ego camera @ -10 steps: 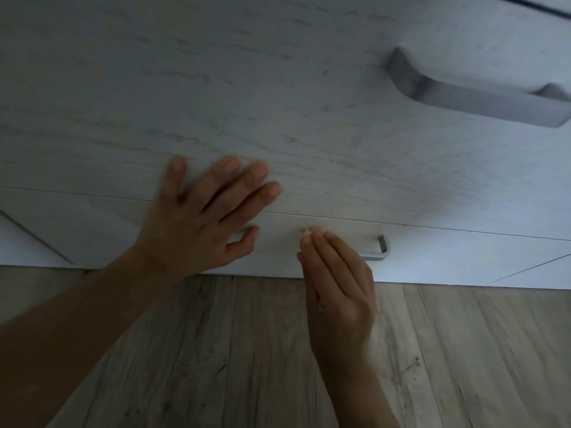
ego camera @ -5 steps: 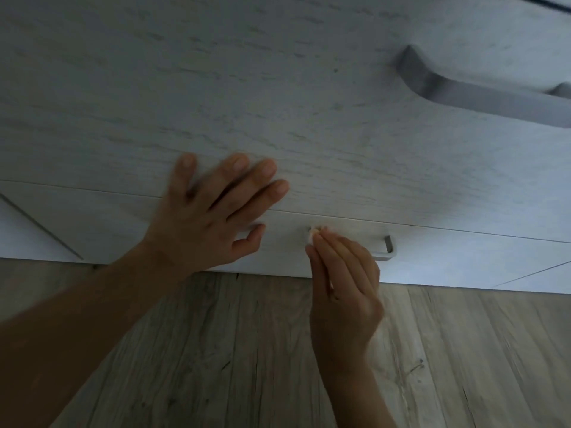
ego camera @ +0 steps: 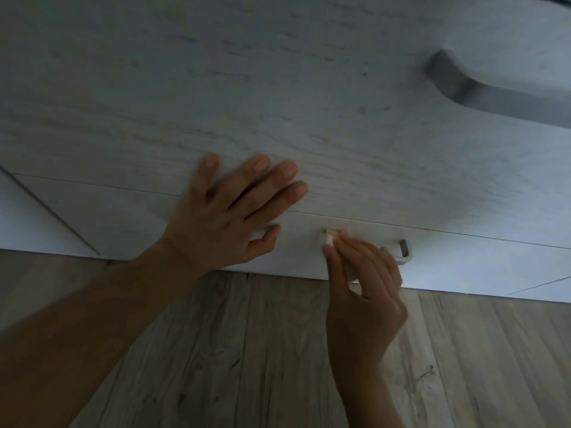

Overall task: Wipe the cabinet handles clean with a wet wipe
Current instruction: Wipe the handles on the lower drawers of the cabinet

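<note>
A small metal handle (ego camera: 403, 250) runs across the lowest drawer front of a pale wood-grain cabinet (ego camera: 278, 88). My right hand (ego camera: 364, 291) pinches a small wadded wet wipe (ego camera: 332, 235) against the handle's left end, and the fingers hide the handle's middle. My left hand (ego camera: 228, 217) lies flat on the drawer fronts to the left of the handle, fingers spread, holding nothing. A larger grey handle (ego camera: 494, 94) sits on the drawer above, at the upper right.
Grey-brown wood plank floor (ego camera: 247, 366) fills the lower part of the view, below the cabinet's bottom edge. A thin seam (ego camera: 463, 234) separates the two drawer fronts.
My right hand with the wipe has stayed at the handle's left end, fingers curling more. The view has shifted a little, so the upper handle sits farther right. The left hand stays flat.
</note>
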